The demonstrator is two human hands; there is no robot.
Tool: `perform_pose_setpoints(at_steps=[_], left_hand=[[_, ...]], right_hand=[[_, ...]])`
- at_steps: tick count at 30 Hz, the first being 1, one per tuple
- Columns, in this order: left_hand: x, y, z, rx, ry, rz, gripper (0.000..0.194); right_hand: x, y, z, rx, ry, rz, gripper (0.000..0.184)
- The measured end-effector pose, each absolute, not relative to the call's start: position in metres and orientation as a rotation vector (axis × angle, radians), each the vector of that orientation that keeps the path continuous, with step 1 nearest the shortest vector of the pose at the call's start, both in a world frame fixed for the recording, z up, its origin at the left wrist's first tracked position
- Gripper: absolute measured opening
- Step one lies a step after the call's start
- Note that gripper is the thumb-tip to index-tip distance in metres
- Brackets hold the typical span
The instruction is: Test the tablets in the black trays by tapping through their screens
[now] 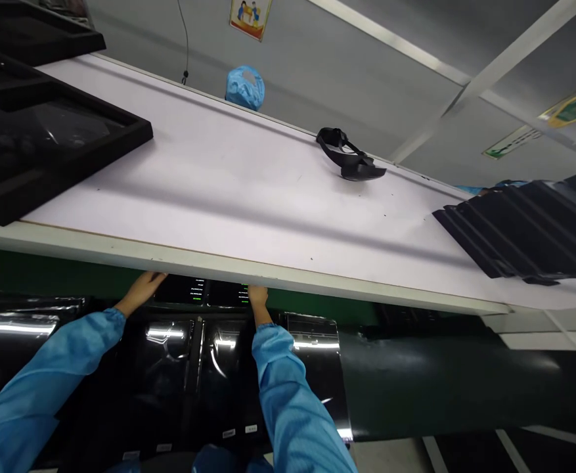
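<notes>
Both my arms, in blue sleeves, reach under the front edge of a white shelf [248, 197]. My left hand [142, 290] rests at the left end of a dark device [201, 292] whose two screens show small green and white text. My right hand [258, 301] touches the device's right end. The shelf edge hides the fingers of both hands, so their grip cannot be seen. Below the device lie several glossy black panels [179, 368] with small white labels.
On the shelf sit black trays [46, 138] at the left, a black headset-like strap [349, 154] in the middle and a stack of black trays [529, 230] at the right. A person's blue cap [245, 87] shows behind the shelf. A dark green belt [445, 387] runs to the right.
</notes>
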State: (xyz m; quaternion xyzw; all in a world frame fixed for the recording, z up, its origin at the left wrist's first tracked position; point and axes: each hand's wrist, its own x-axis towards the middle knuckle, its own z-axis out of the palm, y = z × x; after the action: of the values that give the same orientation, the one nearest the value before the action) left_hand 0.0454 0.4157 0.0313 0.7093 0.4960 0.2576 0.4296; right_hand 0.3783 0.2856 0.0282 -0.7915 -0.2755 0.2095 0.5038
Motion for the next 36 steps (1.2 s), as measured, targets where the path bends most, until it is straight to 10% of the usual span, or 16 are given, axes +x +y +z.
perform_pose_setpoints(at_steps=[14,36], left_hand=[[0.067,0.256,0.01,2.51,1.136,0.502,0.04],[0.069,0.235,0.004,2.567,1.283,0.33,0.045]], right_hand=[[0.309,0.09,0.018,-2.215,-1.134,0.144,0.039],[0.277,0.106,0.014,-2.422,-0.974,0.011,0.038]])
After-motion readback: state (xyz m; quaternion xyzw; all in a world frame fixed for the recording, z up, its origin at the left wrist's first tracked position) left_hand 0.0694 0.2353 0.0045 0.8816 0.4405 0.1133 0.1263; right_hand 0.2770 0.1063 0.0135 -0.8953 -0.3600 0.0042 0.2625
